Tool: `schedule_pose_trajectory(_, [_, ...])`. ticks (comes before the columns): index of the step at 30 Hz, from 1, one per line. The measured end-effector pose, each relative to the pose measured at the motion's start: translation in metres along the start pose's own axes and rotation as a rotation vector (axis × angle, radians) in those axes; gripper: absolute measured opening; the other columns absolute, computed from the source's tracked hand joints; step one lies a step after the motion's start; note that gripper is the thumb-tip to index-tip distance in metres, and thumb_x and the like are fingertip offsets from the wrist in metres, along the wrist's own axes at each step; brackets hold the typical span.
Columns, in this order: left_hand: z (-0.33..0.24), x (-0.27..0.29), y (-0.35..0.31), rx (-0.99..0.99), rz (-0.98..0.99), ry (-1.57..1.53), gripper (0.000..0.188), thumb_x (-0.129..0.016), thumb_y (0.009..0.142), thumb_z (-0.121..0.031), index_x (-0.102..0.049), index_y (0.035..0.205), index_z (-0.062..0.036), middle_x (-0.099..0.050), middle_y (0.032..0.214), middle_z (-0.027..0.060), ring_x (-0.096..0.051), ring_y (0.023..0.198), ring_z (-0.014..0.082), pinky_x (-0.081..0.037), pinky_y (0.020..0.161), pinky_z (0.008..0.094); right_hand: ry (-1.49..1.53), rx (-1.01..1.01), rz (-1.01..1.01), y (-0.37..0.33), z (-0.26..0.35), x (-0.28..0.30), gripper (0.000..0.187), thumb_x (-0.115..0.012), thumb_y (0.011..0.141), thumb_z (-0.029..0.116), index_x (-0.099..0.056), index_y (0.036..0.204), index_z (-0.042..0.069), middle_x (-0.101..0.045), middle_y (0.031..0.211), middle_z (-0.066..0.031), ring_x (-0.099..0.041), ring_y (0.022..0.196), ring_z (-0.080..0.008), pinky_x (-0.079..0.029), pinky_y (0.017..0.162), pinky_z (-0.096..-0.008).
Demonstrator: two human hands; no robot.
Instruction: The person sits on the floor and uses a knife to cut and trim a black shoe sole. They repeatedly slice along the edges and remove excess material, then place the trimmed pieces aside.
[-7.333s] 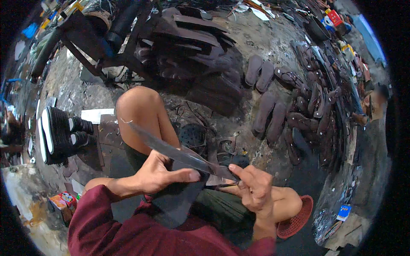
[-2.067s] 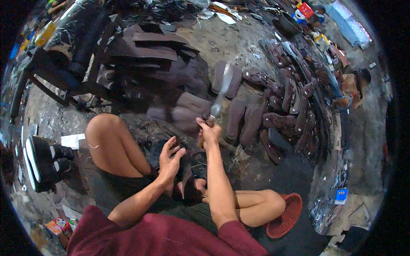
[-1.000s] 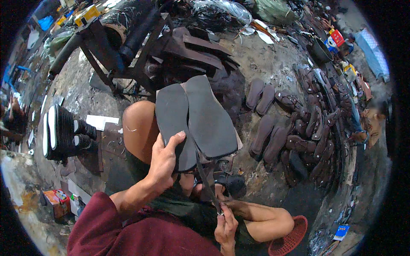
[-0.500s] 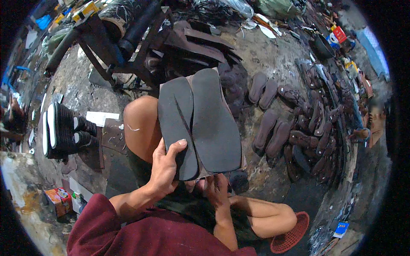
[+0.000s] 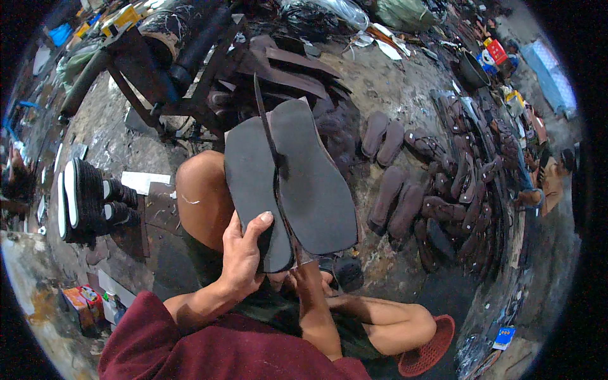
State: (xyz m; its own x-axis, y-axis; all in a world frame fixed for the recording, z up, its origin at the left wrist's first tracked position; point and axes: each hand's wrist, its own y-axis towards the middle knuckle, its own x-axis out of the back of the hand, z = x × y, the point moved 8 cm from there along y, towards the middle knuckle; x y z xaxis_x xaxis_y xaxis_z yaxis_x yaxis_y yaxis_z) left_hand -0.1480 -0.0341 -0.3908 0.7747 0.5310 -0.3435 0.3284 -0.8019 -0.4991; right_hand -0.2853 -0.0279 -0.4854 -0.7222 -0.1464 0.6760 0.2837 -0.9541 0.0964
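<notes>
My left hand (image 5: pixel 243 247) grips a pair of flat grey shoe soles (image 5: pixel 316 183) near their near-left end, thumb on top and the other fingers underneath. Thin brownish material shows along the edges of the soles. Between the two soles runs a long, narrow dark strip (image 5: pixel 261 101), whose pointed end sticks up past their far edge; whether it is a blade or cut material I cannot tell. My right hand (image 5: pixel 306 276) is at the near end of the soles, below the strip, and its fingers are mostly hidden.
Several dark brown sandals (image 5: pixel 465 180) lie on the floor at the right, with paired soles (image 5: pixel 383 139) beside them. A stack of black-and-white soles (image 5: pixel 82 196) stands at the left. A metal stand (image 5: pixel 145 82) and dark sheets (image 5: pixel 297 69) are ahead. A red woven stool (image 5: pixel 427 348) is at the lower right.
The dark strip has moved away from me, and its tip now rises beyond the soles' far edge. My right hand has shifted slightly left. The soles have tilted a little.
</notes>
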Motion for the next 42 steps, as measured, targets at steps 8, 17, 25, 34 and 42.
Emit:
schedule_pose_trajectory(8, [0.002, 0.005, -0.006, -0.008, 0.004, 0.022, 0.045, -0.062, 0.087, -0.024, -0.049, 0.125, -0.0027, -0.061, 0.105, 0.0088, -0.062, 0.088, 0.0188, -0.051, 0.081, 0.0337, 0.363, -0.196, -0.018, 0.022, -0.014, 0.024, 0.040, -0.054, 0.096, 0.018, -0.049, 0.135, 0.010, -0.061, 0.121, -0.0125, -0.057, 0.113, -0.0262, -0.044, 0.096, -0.0351])
schedule_pose_trajectory(17, [0.008, 0.022, -0.011, 0.012, 0.037, 0.082, 0.055, -0.067, 0.081, -0.024, -0.047, 0.128, -0.0018, -0.061, 0.111, 0.0089, -0.061, 0.095, 0.0209, -0.049, 0.088, 0.0343, 0.325, 0.103, 0.176, 0.084, 0.114, 0.113, 0.042, -0.050, 0.098, 0.018, -0.046, 0.140, 0.013, -0.061, 0.124, -0.0136, -0.058, 0.115, -0.0289, -0.044, 0.098, -0.0361])
schedule_pose_trajectory(25, [-0.051, 0.010, -0.010, -0.171, 0.315, 0.037, 0.049, -0.077, 0.080, -0.013, -0.057, 0.122, 0.0010, -0.065, 0.108, 0.0088, -0.062, 0.100, 0.0171, -0.050, 0.089, 0.0324, 0.464, -0.024, 0.159, 0.092, 0.108, 0.092, 0.043, -0.045, 0.102, 0.024, -0.044, 0.144, 0.018, -0.066, 0.113, -0.0110, -0.064, 0.098, -0.0242, -0.049, 0.085, -0.0339])
schedule_pose_trajectory(34, [-0.140, 0.052, 0.009, -0.583, 0.200, 0.010, 0.031, -0.073, 0.081, -0.008, -0.064, 0.110, -0.0018, -0.067, 0.101, 0.0052, -0.064, 0.089, 0.0142, -0.051, 0.080, 0.0296, 0.965, -0.508, -0.346, 0.000, 0.007, 0.113, 0.050, -0.043, 0.103, 0.033, -0.036, 0.144, 0.006, -0.054, 0.074, -0.0042, -0.050, 0.056, -0.0108, -0.044, 0.049, -0.0249])
schedule_pose_trajectory(42, [-0.083, -0.014, 0.001, -0.311, 0.026, -0.256, 0.036, -0.062, 0.086, -0.011, -0.055, 0.121, -0.0050, -0.064, 0.113, 0.0108, -0.065, 0.101, 0.0245, -0.051, 0.093, 0.0355, 0.455, -0.238, -0.350, -0.060, 0.009, 0.130, 0.048, -0.038, 0.104, 0.028, -0.034, 0.145, 0.004, -0.053, 0.090, -0.0038, -0.048, 0.074, -0.0118, -0.042, 0.065, -0.0252])
